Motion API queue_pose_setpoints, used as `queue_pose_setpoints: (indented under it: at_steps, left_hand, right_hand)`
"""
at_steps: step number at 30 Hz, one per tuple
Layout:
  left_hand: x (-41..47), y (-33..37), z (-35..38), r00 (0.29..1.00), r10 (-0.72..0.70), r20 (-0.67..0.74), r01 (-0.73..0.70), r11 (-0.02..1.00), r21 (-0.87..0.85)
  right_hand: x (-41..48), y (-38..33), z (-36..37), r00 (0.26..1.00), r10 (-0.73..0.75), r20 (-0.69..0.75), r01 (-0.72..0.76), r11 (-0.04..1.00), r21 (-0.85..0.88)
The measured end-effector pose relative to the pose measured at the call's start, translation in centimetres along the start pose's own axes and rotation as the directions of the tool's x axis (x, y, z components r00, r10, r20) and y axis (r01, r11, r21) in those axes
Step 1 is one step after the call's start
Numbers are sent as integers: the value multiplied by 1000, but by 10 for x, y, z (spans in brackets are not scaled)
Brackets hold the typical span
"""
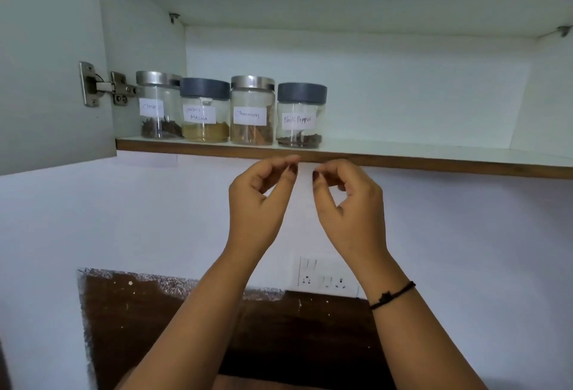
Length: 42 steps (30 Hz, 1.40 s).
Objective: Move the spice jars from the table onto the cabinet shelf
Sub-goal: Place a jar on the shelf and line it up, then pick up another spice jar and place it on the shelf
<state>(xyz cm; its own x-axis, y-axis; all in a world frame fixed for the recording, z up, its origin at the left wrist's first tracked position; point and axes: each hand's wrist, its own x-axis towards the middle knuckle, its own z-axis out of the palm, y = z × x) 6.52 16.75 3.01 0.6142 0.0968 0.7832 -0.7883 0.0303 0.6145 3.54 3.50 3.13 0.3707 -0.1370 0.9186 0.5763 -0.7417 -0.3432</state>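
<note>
Both of my hands are up in front of the wall in the head view, just under the front edge of the shelf point(434, 154). My left hand point(257, 203) has its fingers loosely curled with the thumb apart from them, and it holds nothing. My right hand point(347, 203) mirrors it just beside, also loosely curled and empty, with a black thread point(392, 295) round the wrist. The two hands are near each other but not touching, and neither touches the shelf or any jar.

Four jars stand upright in a row at the left end of the shelf, close to its front edge. From the left I see the cloves jar point(158, 104) with a steel lid, the masala jar point(204, 110) with a grey lid, the cinnamon jar point(251, 110) with a steel lid and the pepper jar point(300, 115) with a grey lid. Each carries a white handwritten label facing me. They stand so close that I cannot tell whether neighbours touch. My hands hang right below the pepper jar.

To the left the cabinet door point(46, 64) stands open on its hinge point(105, 87). Lower on the wall sits a socket plate point(325, 275), above a dark brown panel point(155, 312).
</note>
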Motion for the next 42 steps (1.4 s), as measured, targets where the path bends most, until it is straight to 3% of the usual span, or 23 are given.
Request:
queue_pose_setpoints:
  at_steps: [5,12,20,28,34,42]
  left_hand:
    - [-40,-3,-2,991,-76,114,84,994,-66]
    - [-92,-9,-11,983,-158,95,166,983,-80]
    - [-153,-35,-15,963,-247,104,258,959,-117]
    - [-216,-76,-34,906,-395,153,406,913,-48]
    - [-257,-98,-39,813,-563,148,573,818,-39]
    - [-286,-141,-38,753,-636,171,631,771,88]
  right_hand:
    - [-27,-12,-19,984,121,129,-146,967,208]
    - [-74,-10,-40,953,252,169,-290,917,273]
    - [-143,0,-38,933,284,220,-344,882,322]
    - [-208,26,-27,879,341,332,-437,854,280]
    - [-245,43,-19,838,396,374,-501,831,242]
    - [-285,70,-9,746,493,448,-591,800,105]
